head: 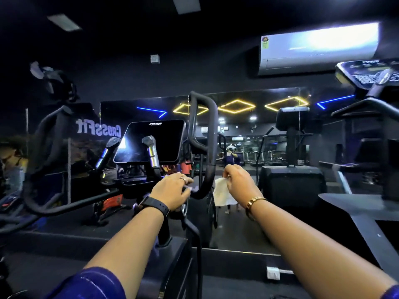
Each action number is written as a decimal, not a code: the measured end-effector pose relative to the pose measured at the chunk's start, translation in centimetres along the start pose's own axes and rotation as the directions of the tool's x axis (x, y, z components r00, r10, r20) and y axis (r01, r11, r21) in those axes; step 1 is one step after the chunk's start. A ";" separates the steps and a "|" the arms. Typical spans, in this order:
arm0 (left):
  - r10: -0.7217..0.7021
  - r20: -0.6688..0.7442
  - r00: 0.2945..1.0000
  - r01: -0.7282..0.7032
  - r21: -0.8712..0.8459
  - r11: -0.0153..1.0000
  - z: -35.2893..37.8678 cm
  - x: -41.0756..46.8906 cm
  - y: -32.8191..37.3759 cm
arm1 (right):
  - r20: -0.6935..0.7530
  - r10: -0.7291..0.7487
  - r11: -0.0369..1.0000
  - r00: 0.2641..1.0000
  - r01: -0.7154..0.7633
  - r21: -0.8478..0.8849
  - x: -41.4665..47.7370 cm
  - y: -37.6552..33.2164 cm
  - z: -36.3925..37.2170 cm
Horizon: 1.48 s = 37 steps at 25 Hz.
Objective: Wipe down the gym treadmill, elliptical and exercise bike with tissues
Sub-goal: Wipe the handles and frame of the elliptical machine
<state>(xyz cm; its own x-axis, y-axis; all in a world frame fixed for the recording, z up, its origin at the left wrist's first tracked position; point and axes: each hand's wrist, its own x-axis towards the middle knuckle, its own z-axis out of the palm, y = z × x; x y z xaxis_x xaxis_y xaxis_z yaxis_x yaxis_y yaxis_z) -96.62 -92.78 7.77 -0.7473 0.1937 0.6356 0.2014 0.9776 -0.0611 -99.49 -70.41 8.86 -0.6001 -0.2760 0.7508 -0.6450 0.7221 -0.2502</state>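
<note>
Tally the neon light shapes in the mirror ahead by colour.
Yellow diamonds: 3 (one partly hidden behind the handlebar)
Blue lines: 2
Total: 5

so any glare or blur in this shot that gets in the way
Head view: dim room overall; the air conditioner is blown out white and a glare patch sits on the console screen; the wide lens bows the edges; the far left is smeared; the left hand looks soft at its fingertips, while the tissue pinched by the right hand reads clearly.
</note>
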 end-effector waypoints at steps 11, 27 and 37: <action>-0.009 -0.237 0.971 -0.004 -0.054 0.999 9.8 13.3 -5.2 | -0.182 -0.017 0.983 0.983 0.050 0.179 13.4 5.5 7.4; 0.061 -0.580 0.813 -0.116 -0.058 0.992 18.2 21.1 -8.4 | -0.433 -0.399 0.917 0.808 0.346 -0.200 13.3 9.7 17.9; 0.106 -0.693 0.713 -0.235 -0.094 0.967 19.3 22.8 -9.2 | -0.395 -0.206 0.960 0.895 0.264 0.097 14.4 8.6 17.5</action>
<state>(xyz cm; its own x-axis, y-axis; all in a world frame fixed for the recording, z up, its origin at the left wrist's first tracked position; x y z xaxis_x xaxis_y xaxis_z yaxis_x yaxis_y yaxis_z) -127.75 -95.75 7.98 -0.0733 0.1851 0.9800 0.4302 0.8924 -0.1364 -121.98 -79.35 6.84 -0.2172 -0.1449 0.9653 -0.8231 0.5588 -0.1013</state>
